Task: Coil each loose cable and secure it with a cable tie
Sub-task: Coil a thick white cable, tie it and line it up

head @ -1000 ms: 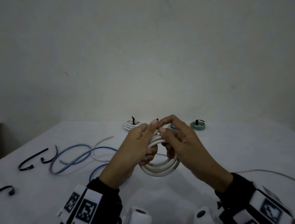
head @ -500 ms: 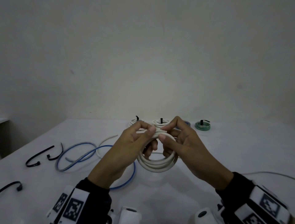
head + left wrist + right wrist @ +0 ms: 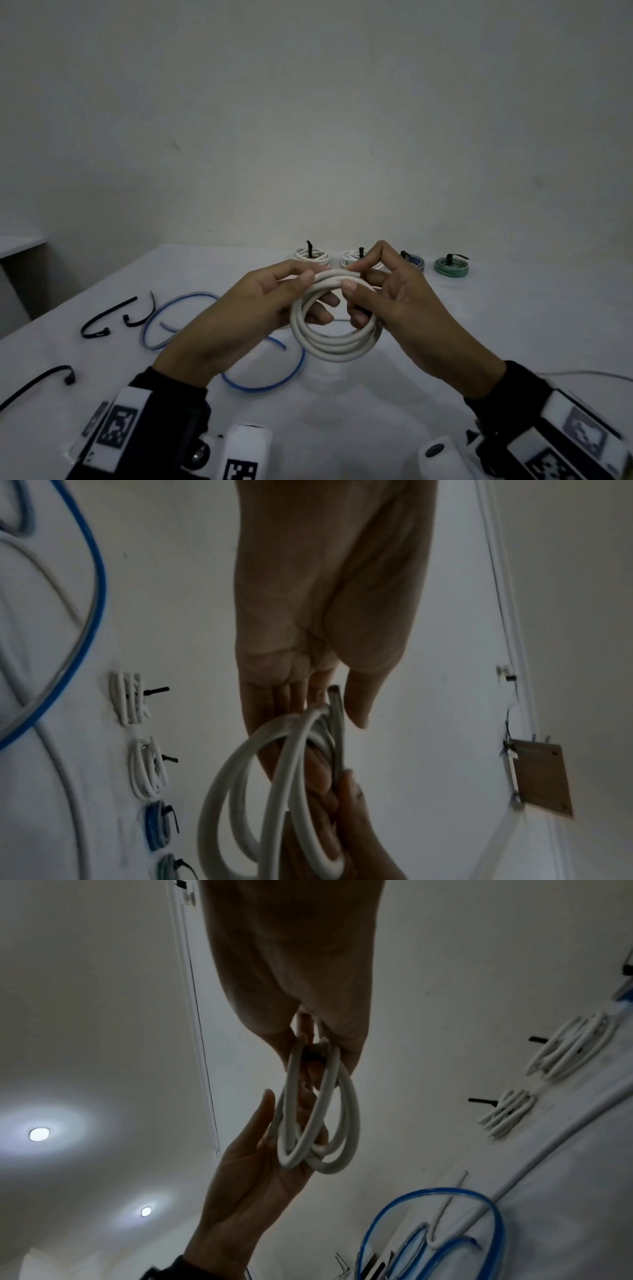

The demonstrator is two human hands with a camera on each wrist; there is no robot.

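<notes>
A white cable coil (image 3: 334, 342) of several loops is held upright above the white table (image 3: 513, 325), between both hands. My left hand (image 3: 274, 301) grips its left side, thumb on top and fingers through the ring. My right hand (image 3: 383, 294) pinches the top right of the coil, thumb in front. The left wrist view shows the coil (image 3: 240, 791) against my left fingers (image 3: 274, 712); the right wrist view shows the coil (image 3: 322, 1110) hanging from my right hand (image 3: 308, 1031). Loose black cable ties (image 3: 106, 315) lie at the left. No tie shows on the held coil.
Several tied coils line the table's far edge: two white (image 3: 311, 257), one blue (image 3: 414, 262), one green (image 3: 450, 267). A loose blue cable (image 3: 270, 383) and a grey-blue one (image 3: 161, 318) lie left of the hands. Another black tie (image 3: 37, 380) lies at the near left. A thin white cable (image 3: 589, 375) runs at the right.
The hands have spread slightly apart and the coil has turned flatter toward me, with its loops more gathered. The head view has shifted, so the table objects sit further right.
</notes>
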